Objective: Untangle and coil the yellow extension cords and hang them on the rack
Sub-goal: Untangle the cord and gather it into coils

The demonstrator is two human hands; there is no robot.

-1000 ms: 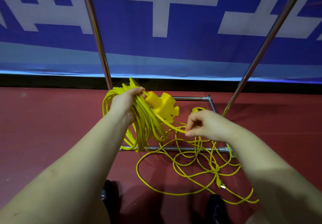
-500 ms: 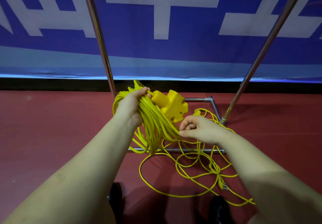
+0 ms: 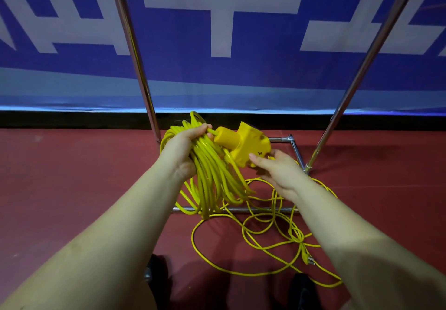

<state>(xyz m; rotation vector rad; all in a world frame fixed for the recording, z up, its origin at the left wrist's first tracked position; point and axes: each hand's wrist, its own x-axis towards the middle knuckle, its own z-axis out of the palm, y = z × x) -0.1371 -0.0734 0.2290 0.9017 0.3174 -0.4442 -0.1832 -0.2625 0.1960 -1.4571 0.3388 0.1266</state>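
Two hands working one cord: left hand (image 3: 185, 150) is gripping the coiled bundle (image 3: 212, 177) at its top, fingers curled tight round the loops, which are hanging down long-axis vertical. Right hand (image 3: 275, 172) is cupping the yellow multi-outlet socket block (image 3: 246, 145) just right of that grip, thumb on its face; fingers behind are hidden, so can't tell how firmly it's holding. Uncoiled slack (image 3: 265, 232) is lying tangled on the red floor (image 3: 72, 177), below and right, nearer the right hand, with the plug (image 3: 307, 259) at its end. Rack uprights (image 3: 135, 51) are standing just beyond. Coiling looks roughly half done.
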